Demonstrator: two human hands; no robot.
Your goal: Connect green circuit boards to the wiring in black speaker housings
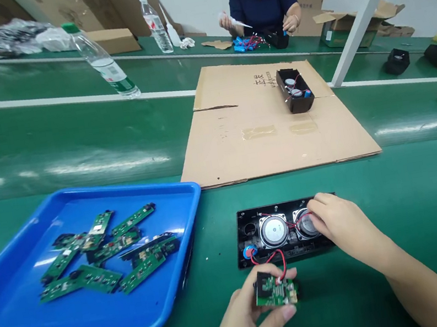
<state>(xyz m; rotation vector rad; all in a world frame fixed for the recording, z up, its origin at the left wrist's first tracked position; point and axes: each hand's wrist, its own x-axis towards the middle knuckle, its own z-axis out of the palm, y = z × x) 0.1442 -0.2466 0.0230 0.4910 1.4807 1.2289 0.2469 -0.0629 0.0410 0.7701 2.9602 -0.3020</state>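
Note:
A green circuit board (274, 291) is gripped between the thumb and fingers of my left hand (252, 314). Red and black wires (281, 260) run from it toward a black speaker panel (252, 215) lying on the bench. Two round silver speakers (274, 231) are set in that panel, the right one partly covered by my right hand (339, 218). My right fingers are pinched at a thin red wire (295, 223) over the right speaker; their tips are partly hidden. A blue round part (250, 251) sits at the panel's lower left.
A blue tray (153, 325) of several circuit boards (103, 275) is at left. Beyond lies a cardboard sheet (243, 159) bearing a black speaker box (300, 105). Bottles (105, 65) stand farther back. Across the bench a person (262, 0) handles parts. A white post (364, 8) rises at right.

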